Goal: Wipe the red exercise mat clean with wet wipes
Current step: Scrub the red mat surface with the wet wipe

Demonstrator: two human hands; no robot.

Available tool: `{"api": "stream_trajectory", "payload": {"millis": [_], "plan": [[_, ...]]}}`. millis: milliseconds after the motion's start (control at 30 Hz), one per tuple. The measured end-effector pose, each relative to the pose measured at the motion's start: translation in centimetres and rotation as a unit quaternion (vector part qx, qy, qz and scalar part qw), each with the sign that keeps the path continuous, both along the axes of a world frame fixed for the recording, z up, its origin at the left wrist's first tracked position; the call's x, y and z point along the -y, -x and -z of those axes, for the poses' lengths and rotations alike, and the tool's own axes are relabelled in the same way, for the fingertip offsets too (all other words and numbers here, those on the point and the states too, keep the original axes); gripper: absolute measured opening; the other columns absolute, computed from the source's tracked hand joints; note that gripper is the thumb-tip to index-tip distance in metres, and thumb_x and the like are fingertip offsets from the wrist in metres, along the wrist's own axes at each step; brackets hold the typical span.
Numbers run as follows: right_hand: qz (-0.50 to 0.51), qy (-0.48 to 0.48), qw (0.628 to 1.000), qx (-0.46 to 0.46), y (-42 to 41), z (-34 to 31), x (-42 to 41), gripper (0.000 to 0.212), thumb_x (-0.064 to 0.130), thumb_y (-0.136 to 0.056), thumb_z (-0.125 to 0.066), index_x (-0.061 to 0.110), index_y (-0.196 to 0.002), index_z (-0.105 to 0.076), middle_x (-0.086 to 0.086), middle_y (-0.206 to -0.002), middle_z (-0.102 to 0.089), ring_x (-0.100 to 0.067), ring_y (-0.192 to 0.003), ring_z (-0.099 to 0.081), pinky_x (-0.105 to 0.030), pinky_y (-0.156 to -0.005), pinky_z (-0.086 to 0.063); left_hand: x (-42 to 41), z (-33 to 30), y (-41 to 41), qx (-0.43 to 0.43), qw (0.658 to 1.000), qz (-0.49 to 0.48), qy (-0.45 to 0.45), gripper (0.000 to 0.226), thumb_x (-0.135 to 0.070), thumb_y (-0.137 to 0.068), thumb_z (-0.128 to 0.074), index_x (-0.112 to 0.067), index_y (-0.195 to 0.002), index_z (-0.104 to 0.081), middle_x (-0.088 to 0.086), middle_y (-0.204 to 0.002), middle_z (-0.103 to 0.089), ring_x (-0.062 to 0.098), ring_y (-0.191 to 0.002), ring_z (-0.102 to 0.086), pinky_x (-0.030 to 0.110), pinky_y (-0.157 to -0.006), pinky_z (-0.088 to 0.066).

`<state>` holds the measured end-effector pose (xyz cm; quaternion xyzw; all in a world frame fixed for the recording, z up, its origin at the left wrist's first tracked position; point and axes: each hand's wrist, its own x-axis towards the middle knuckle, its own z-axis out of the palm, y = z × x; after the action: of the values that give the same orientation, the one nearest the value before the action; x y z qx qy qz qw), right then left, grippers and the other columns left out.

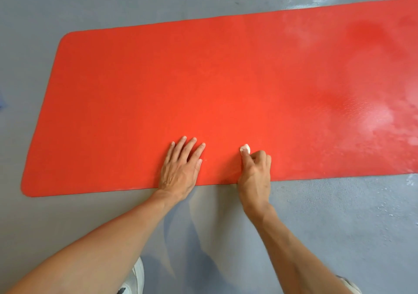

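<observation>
Here, then, taken from the mat outward.

Mat: the red mat [226, 85] lies flat on the grey floor [113, 3], filling the middle of the view; its near edge runs from 8 o'clock to 3 o'clock.

Wipe: a small white wad [245, 148] sits just right of centre at about 5 o'clock, touching the mat close to the near edge.

Right hand: the right hand [254, 171] has its fingers curled round the wipe and pinches it, only the tip poking out at 12 o'clock of the knuckles.

Left hand: the left hand [181, 167] lies flat with fingers straight and spread, pressing the mat just beside the right, at its 9 o'clock.

Step in hand: rubbing the near strip, I judge. Best to keep the flat hand bearing down so the mat cannot creep, open the wad out for more contact, and work in overlapping strokes toward 9 o'clock, where the mat looks dull and dry.

Sheen: pale glossy patches at 2 to 3 o'clock may be wetness or glare; I cannot tell which.

Cut off: the mat's right end runs out of view, so its state there is unknown.

Hidden: most of the wipe, inside the fist.

Shoes: white shoes [135, 278] show partly at 6 o'clock.
</observation>
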<state>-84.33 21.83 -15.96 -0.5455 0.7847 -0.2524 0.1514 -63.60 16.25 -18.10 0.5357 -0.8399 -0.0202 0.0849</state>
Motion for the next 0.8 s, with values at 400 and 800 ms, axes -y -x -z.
{"api": "stream_trajectory", "payload": {"millis": [400,800], "plan": [[-0.009,0.010,0.999,-0.037,2.1,0.8,-1.0,0.045,-0.004,-0.097,-0.053,0.008,-0.141,-0.053,-0.001,-0.098,-0.039,-0.024,-0.092,-0.036,-0.039,-0.074,-0.042,-0.1,0.1,-0.4,-0.008,1.000,-0.002,-0.012,0.048,-0.034,-0.107,-0.036,-0.023,-0.151,-0.054,0.005,-0.156,-0.051,0.032,-0.150,-0.040,0.054,-0.123,-0.031],[0.013,-0.002,0.997,-0.082,5.8,0.9,-1.5,0.058,-0.012,-0.087,-0.057,0.007,-0.142,-0.055,-0.008,-0.099,-0.048,-0.028,-0.091,-0.039,-0.045,-0.073,-0.047,0.7,-0.8,3.8,-0.030,0.998,0.047,-0.007,0.048,-0.033,-0.107,-0.037,-0.023,-0.150,-0.055,0.004,-0.154,-0.053,0.033,-0.148,-0.042,0.054,-0.124,-0.030]]}}
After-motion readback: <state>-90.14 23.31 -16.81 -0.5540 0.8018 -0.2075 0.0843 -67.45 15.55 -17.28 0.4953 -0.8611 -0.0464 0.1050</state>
